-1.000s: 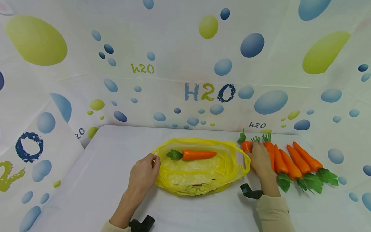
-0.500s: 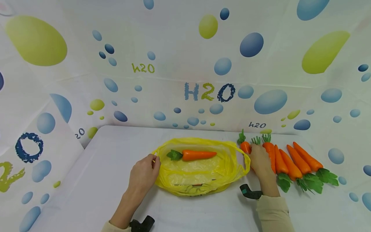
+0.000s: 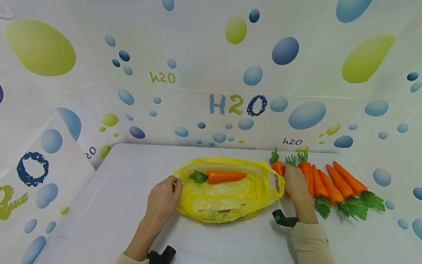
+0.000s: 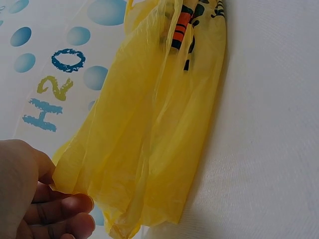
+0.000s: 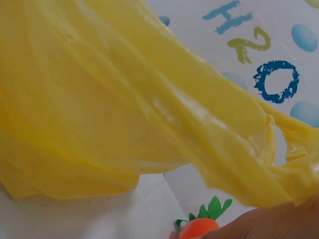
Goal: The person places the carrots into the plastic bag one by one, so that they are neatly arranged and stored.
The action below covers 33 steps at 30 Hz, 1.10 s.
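Note:
A yellow plastic bag (image 3: 215, 198) lies spread open on the white table, with one orange carrot (image 3: 225, 176) with green leaves inside it. My left hand (image 3: 165, 196) pinches the bag's left edge; in the left wrist view, thumb and fingers (image 4: 60, 209) close on the yellow film. At the right, my right hand (image 3: 295, 181) reaches down over the near end of the carrot row. It grips the leafy-topped carrot (image 5: 199, 228) at the row's left end, its fingers mostly hidden under the hand. The bag's right handle (image 3: 281, 186) loops close beside that hand.
Several more carrots lie to the right of my right hand, among them an upright-lying one (image 3: 306, 172) and others with leaves toward me (image 3: 358, 208). A white backdrop (image 3: 194, 44) with blue and green dots stands behind the table.
The leftmost carrot and my right hand have shifted very slightly left. More orange shows beside the right wrist. My left hand and the bag have stayed put.

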Each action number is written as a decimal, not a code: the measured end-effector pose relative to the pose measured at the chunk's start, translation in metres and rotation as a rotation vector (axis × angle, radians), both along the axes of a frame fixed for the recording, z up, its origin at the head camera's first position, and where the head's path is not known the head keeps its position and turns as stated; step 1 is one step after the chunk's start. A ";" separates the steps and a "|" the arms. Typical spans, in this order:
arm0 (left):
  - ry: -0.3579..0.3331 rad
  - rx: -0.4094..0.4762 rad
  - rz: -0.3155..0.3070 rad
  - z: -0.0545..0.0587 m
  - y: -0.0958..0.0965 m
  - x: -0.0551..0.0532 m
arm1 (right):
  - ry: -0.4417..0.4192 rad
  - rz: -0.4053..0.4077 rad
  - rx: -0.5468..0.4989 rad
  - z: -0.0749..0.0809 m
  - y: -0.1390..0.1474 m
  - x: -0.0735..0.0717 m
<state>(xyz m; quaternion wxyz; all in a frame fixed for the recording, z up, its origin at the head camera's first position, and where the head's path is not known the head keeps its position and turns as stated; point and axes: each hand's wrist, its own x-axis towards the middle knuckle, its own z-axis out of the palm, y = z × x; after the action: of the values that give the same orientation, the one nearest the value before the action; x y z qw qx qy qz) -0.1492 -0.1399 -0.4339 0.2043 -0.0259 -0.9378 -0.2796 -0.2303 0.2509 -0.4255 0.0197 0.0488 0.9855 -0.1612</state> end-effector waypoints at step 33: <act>-0.003 -0.010 0.000 0.003 -0.002 -0.004 | -0.047 -0.058 -0.052 0.005 -0.001 -0.003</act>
<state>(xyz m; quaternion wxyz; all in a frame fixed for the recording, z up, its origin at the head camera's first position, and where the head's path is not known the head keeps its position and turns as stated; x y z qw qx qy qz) -0.1533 -0.1415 -0.4307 0.2027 -0.0265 -0.9395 -0.2747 -0.2329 0.2500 -0.4209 0.0396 0.0805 0.9784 -0.1860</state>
